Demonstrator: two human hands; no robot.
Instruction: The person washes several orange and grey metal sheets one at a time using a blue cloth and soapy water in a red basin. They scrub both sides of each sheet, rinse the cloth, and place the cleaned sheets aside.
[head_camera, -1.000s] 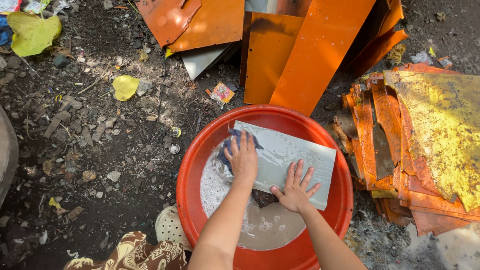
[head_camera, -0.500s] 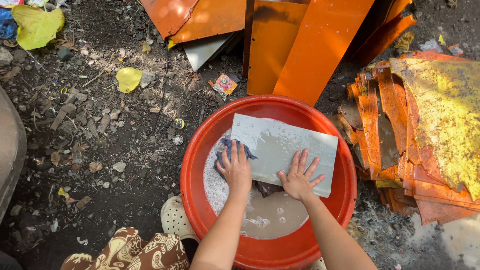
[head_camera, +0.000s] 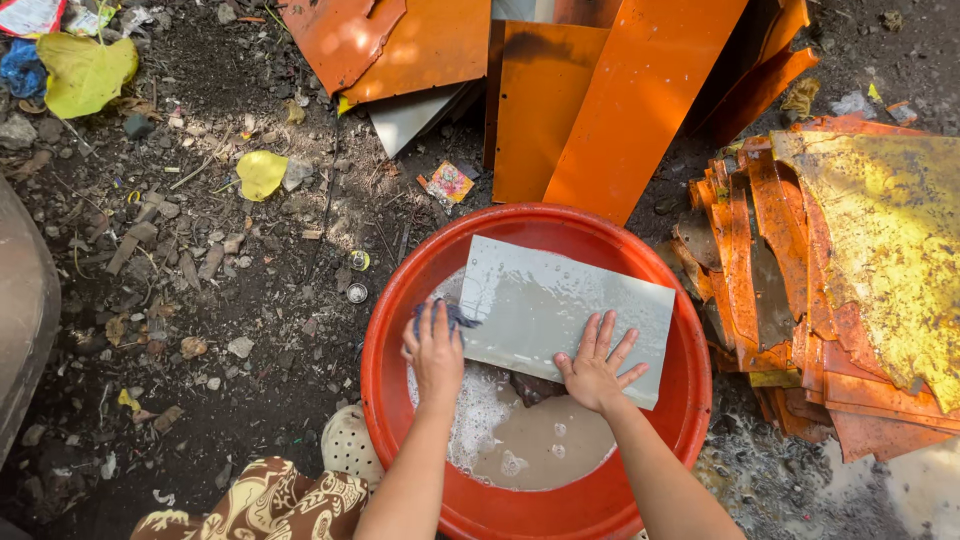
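A red round basin (head_camera: 390, 330) sits on the dirt and holds foamy brown water. A grey rectangular metal sheet (head_camera: 560, 300) lies tilted across the basin, wet and soapy. My left hand (head_camera: 435, 345) presses a dark blue cloth (head_camera: 458, 316) against the sheet's left edge. My right hand (head_camera: 598, 365) lies flat, fingers spread, on the sheet's near edge and steadies it.
Orange metal sheets (head_camera: 590, 100) lean beyond the basin. A pile of bent orange and yellowed sheets (head_camera: 850, 280) lies at the right. Stones, yellow leaves (head_camera: 260, 172) and litter cover the dirt at left. A white perforated shoe (head_camera: 348, 445) and patterned brown cloth (head_camera: 260, 500) are near me.
My left hand with the cloth has slid from the sheet's upper face down towards its left edge. The right hand stays pressed on the near edge.
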